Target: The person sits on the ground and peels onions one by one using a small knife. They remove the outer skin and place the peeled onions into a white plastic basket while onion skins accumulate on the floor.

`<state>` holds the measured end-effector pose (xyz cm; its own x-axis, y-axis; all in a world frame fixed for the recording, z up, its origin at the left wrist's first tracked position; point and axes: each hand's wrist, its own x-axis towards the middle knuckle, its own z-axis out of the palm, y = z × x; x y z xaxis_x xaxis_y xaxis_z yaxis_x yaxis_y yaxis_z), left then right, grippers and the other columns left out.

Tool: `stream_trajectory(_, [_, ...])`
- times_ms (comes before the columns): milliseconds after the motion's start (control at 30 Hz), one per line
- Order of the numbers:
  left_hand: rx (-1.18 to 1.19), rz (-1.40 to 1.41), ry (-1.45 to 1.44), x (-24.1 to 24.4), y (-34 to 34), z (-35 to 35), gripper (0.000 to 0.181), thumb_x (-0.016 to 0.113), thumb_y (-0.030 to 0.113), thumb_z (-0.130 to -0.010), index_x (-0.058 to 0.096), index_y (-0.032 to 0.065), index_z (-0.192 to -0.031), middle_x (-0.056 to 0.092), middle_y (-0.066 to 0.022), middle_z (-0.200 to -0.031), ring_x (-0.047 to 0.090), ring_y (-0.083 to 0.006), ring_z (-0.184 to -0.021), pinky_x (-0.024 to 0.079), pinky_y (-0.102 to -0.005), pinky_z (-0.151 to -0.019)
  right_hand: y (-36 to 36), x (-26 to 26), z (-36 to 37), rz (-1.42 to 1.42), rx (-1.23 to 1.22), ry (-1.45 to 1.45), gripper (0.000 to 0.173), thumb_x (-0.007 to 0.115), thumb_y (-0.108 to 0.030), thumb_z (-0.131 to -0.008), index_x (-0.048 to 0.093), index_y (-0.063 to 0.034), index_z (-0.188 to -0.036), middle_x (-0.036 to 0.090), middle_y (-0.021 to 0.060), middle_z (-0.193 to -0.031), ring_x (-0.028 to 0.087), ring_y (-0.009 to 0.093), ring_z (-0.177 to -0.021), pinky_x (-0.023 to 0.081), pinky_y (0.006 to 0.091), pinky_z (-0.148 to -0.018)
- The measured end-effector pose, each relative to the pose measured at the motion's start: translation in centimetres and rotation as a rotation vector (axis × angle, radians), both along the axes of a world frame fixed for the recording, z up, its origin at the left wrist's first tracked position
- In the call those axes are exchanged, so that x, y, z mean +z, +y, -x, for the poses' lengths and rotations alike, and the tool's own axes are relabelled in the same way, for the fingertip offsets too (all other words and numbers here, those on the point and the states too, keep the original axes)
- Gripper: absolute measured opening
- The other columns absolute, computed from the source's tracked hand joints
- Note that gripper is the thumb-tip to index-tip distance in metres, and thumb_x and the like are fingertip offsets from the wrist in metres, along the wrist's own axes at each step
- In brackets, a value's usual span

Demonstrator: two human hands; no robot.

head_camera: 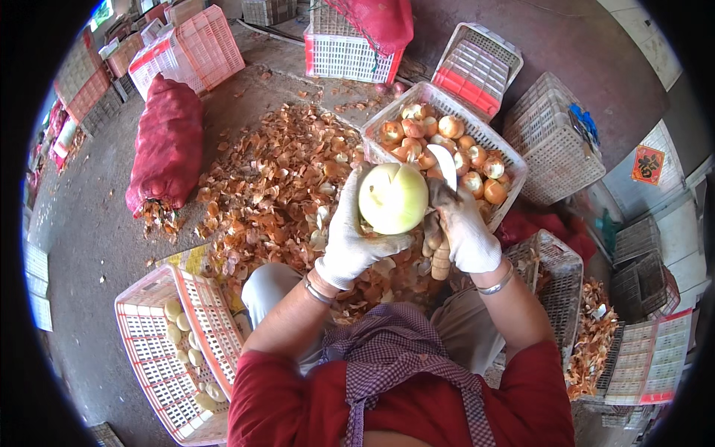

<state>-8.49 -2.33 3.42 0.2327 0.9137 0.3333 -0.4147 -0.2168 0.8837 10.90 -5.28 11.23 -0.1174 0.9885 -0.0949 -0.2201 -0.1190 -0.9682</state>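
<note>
A large peeled onion (392,199), pale green-white with a dark spot on its upper left, rests in my gloved left hand (347,234). My right hand (462,223), in a white glove with dark stained fingers, grips a knife by its wooden handle (441,261). The curved knife blade (445,165) points up and away from me, to the right of the onion. Just beyond my right hand is a white plastic crate (516,181) of unpeeled brown onions (451,127). Below both hands, onion skins (279,184) cover the floor.
At lower left, a red-and-white crate (151,369) holds several peeled onions (174,329). A full red mesh sack (167,139) lies on the floor at left. Stacked crates (553,137) stand at right, another crate (558,279) sits beside my right arm, and more crates (354,56) stand ahead.
</note>
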Motion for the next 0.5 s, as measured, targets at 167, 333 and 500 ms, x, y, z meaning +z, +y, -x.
stream_trajectory(167, [-0.028,0.012,0.047,-1.0,0.8,-0.2,0.121,0.097,0.012,-0.066,0.023,-0.0028,-0.161,0.048,-0.0184,-0.153,0.052,-0.0266,-0.138,0.041,-0.0402,-0.119,0.8,-0.5,0.3,-0.083,-0.117,-0.187,0.025,0.049,-0.019,-0.109,0.063,-0.0022,-0.096,0.059,-0.0017,-0.081,0.054,0.006,-0.051,0.048,0.0217,-0.045])
stream_trajectory(333, [-0.250,0.328,-0.147,1.3,1.1,0.4,0.076,0.073,0.010,-0.094,0.035,-0.0013,-0.158,0.058,-0.0135,-0.144,0.057,-0.0225,-0.131,0.045,-0.0368,-0.114,0.6,-0.7,0.8,0.014,-0.249,-0.232,0.030,0.050,-0.026,-0.111,0.063,-0.0030,-0.098,0.058,-0.0021,-0.077,0.051,0.004,-0.052,0.043,0.0217,-0.041])
stream_trajectory(500, [-0.152,0.376,-0.173,-0.4,1.8,-0.5,0.053,0.055,0.009,-0.105,0.042,0.0021,-0.156,0.065,-0.0098,-0.134,0.064,-0.0172,-0.119,0.056,-0.0306,-0.096,0.9,-3.2,0.1,0.018,-0.236,-0.209,0.033,0.050,-0.030,-0.111,0.063,-0.0001,-0.108,0.059,0.0008,-0.077,0.049,0.006,-0.046,0.046,0.0229,-0.038])
